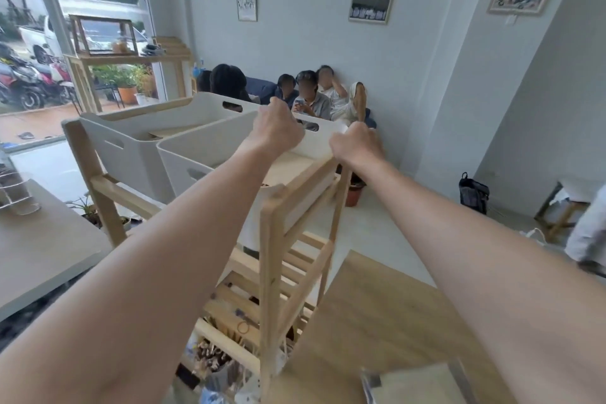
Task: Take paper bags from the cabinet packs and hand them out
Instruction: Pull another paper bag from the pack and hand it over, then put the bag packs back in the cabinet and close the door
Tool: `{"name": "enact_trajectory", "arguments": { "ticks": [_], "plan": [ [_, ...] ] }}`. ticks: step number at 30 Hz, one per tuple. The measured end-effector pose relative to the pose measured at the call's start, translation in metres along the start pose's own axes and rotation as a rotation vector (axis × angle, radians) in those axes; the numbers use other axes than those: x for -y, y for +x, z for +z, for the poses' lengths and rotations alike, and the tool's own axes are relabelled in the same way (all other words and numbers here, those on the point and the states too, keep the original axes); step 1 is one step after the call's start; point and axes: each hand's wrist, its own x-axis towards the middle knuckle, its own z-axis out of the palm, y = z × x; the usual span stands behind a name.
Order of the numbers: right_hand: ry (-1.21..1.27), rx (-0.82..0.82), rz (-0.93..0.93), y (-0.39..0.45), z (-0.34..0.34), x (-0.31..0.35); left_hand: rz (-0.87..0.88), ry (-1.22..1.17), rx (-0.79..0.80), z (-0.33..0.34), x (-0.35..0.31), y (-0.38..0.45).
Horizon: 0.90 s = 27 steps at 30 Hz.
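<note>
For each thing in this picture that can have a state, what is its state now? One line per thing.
Left hand: closed, gripping the far rim of the near bin.
Right hand: closed on that bin's right corner.
Near white bin: on top of the wooden shelf, held by both hands.
Far white bin: on the shelf top, untouched.
Wooden shelf: upright, lower slats holding packs.

Both hands (314, 138) hide their fingertips behind the white bin's (210, 144) rim.
</note>
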Motion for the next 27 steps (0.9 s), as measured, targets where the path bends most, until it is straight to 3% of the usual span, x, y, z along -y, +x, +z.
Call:
{"name": "enact_trajectory", "arguments": {
  "ticks": [6,11,17,21,23,27],
  "plan": [
    [-0.050,0.059,0.289,-0.061,-0.047,-0.145,0.095,-0.154,-0.103,0.035,-0.066,-0.065],
    [-0.054,0.220,0.511,-0.134,-0.044,-0.265,0.178,-0.189,-0.030,0.098,-0.080,-0.150],
    [-0.081,0.432,0.683,-0.233,-0.017,-0.360,-0.161,-0.106,0.230,0.198,-0.030,-0.295],
    [-0.030,0.577,0.784,-0.294,0.007,-0.395,-0.621,0.209,0.539,0.241,0.021,-0.395],
    [0.001,0.499,0.778,-0.317,0.016,-0.403,-0.638,0.253,0.622,0.247,0.036,-0.436],
    [-0.014,0.314,0.747,-0.353,0.025,-0.396,-0.398,0.075,0.556,0.260,0.043,-0.479]
  ]
}}
